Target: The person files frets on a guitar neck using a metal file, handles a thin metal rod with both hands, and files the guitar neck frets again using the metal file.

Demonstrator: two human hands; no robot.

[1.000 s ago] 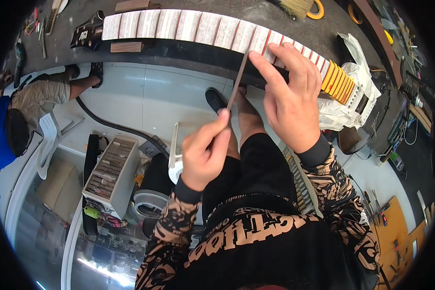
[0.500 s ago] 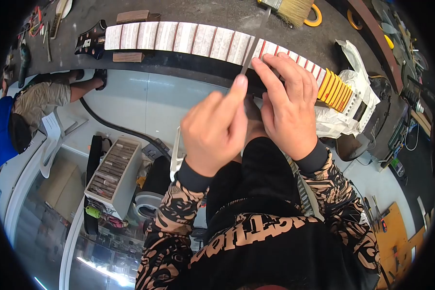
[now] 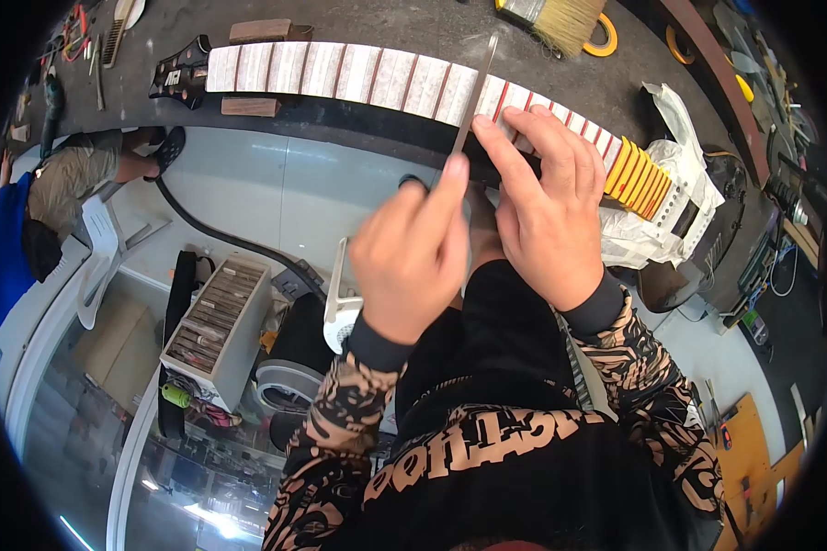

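Observation:
My left hand (image 3: 412, 248), a little blurred, is closed on the lower end of a thin metal file (image 3: 475, 101). The file lies across a guitar neck (image 3: 340, 72), whose fretboard is covered with pale tape between the frets. My right hand (image 3: 549, 202) has its fingers spread, with the fingertips resting on the neck just right of the file. Yellow tape (image 3: 638, 177) covers the upper frets, and the guitar body (image 3: 648, 231) is wrapped in pale masking tape. The black headstock (image 3: 180, 73) points left.
Wooden blocks (image 3: 250, 107) flank the neck near the headstock. A brush (image 3: 560, 23) and a yellow tape roll (image 3: 603, 37) lie behind it on the dark bench (image 3: 377, 23). A person in blue (image 3: 7, 248) is at the far left. A white box (image 3: 219, 321) stands below.
Since a second ago, my left hand has moved up and the file reaches farther across the neck. The view has shifted slightly. My right hand stays on the neck.

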